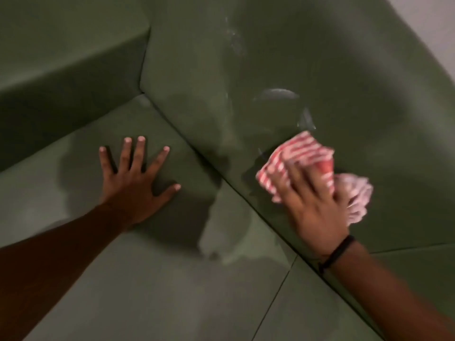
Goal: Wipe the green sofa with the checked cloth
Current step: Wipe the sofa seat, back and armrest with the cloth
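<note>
The green sofa [320,57] fills the view, with its backrest slanting across the upper right and its seat cushions below. My right hand [312,205] presses a bunched red-and-white checked cloth [302,156] against the lower part of the backrest, just above the crease with the seat. The cloth is blurred and spills out to the right of my fingers. Pale smears mark the backrest above the cloth. My left hand [134,178] lies flat on the seat cushion with its fingers spread, holding nothing.
The sofa's armrest [61,57] rises at the upper left. A seam [278,291] splits the seat cushions at the lower middle. A pale wall [433,25] shows in the top right corner. A dark band circles my right wrist [337,253].
</note>
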